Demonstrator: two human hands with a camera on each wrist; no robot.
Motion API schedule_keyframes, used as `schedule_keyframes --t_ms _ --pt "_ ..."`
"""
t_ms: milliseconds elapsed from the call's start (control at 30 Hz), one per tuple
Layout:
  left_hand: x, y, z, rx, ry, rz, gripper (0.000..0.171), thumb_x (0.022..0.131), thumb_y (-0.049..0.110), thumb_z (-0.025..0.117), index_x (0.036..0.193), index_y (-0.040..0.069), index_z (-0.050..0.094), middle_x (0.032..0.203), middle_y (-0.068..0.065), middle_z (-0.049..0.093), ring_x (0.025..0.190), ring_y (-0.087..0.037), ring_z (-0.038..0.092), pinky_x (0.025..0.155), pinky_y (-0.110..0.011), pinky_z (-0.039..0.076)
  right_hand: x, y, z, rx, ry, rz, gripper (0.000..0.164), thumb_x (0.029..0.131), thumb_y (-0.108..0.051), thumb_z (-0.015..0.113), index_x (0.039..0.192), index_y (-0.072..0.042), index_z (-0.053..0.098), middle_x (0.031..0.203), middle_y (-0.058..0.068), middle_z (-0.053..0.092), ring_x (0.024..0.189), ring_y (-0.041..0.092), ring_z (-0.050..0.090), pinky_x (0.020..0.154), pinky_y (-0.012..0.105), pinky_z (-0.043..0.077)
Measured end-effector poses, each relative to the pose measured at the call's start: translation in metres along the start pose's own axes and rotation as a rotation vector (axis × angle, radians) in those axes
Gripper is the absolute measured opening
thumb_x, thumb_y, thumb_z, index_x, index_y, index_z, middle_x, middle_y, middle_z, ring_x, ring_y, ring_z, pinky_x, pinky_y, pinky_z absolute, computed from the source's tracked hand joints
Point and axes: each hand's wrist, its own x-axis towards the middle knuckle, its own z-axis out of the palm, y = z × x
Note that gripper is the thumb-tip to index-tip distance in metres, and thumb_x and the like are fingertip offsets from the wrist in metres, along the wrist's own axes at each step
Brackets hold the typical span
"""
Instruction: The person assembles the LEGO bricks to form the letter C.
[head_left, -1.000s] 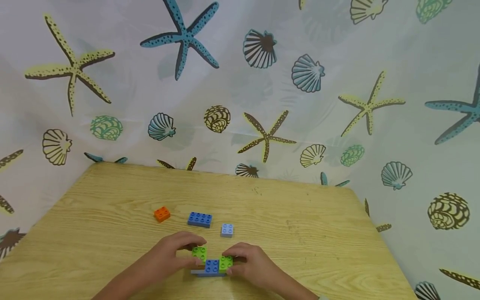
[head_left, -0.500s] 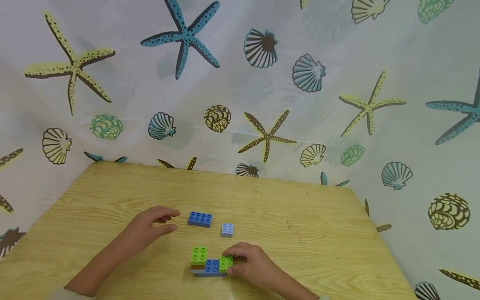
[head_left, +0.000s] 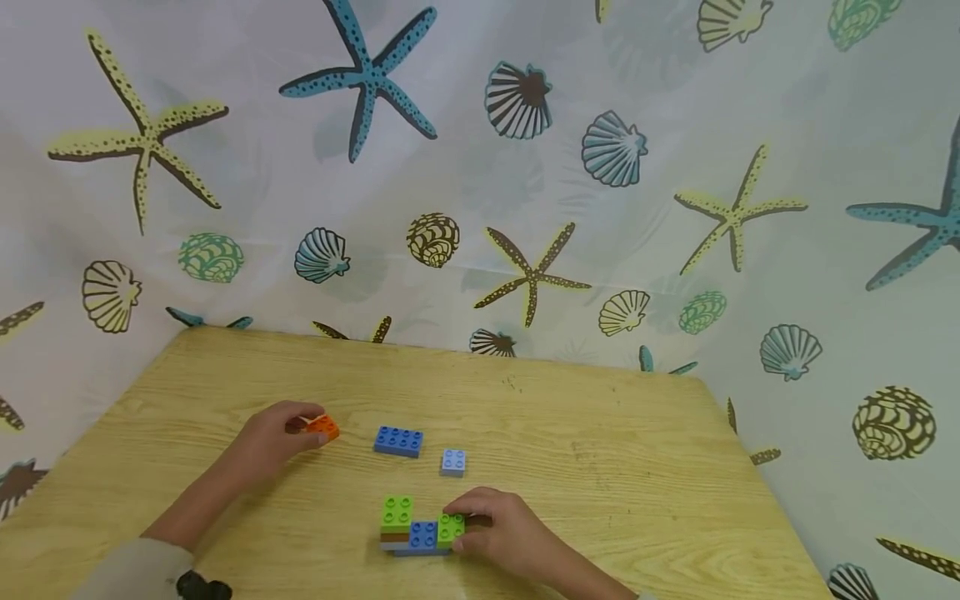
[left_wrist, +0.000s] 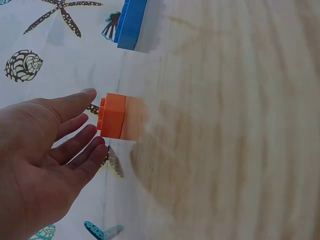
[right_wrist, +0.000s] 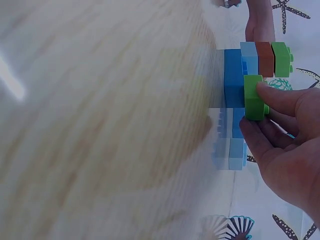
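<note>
My left hand point(head_left: 272, 435) reaches to the orange brick point(head_left: 324, 427) at the left of the table. In the left wrist view its thumb and fingers are spread, with the fingertips right at the studded side of the orange brick point(left_wrist: 113, 116). My right hand point(head_left: 506, 531) pinches a light green brick point(right_wrist: 254, 97) between thumb and fingers. That brick sits on the right end of a blue base brick point(right_wrist: 233, 80). On the left end rises a stack of pale blue, brown and light green point(head_left: 397, 510) bricks. Blue studs point(head_left: 423, 534) show between the two green bricks.
Behind the built piece lie a loose blue brick point(head_left: 398, 442) with two rows of studs and a smaller pale blue brick point(head_left: 453, 462). The wooden table point(head_left: 600, 467) ends at a hanging cloth point(head_left: 450, 167) printed with starfish and shells.
My left hand has let go of the left green brick and moved back and left to the orange brick. My right hand has stayed on the right green brick.
</note>
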Motion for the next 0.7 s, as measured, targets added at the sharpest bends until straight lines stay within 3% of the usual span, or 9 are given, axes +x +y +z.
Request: schedule_keyframes --t_ms 267,700 --pt "0.0071 -0.0086 0.0017 0.002 -0.034 -0.031 0.058 0.097 0.031 0.070 0.137 -0.007 0.055 0.129 -0.026 0.061 0.111 -0.037 0.061 0.088 -0.049 0.056 0.0006 0.0008 0.0005 -0.006 0.001 0.005 0.034 0.088 -0.016 0.079 0.122 -0.015 0.073 0.120 -0.009 0.068 0.113 0.003 0.061 0.099 0.025 0.051" --pt "0.0089 -0.0069 0.0068 -0.001 -0.015 -0.031 0.048 0.096 0.022 0.069 0.134 -0.007 0.058 0.128 -0.026 0.062 0.111 -0.037 0.062 0.090 -0.049 0.056 -0.0003 -0.0005 -0.0005 -0.001 -0.005 -0.006 0.035 0.089 -0.016 0.078 0.123 -0.014 0.072 0.121 -0.006 0.068 0.113 0.004 0.061 0.099 0.026 0.052"
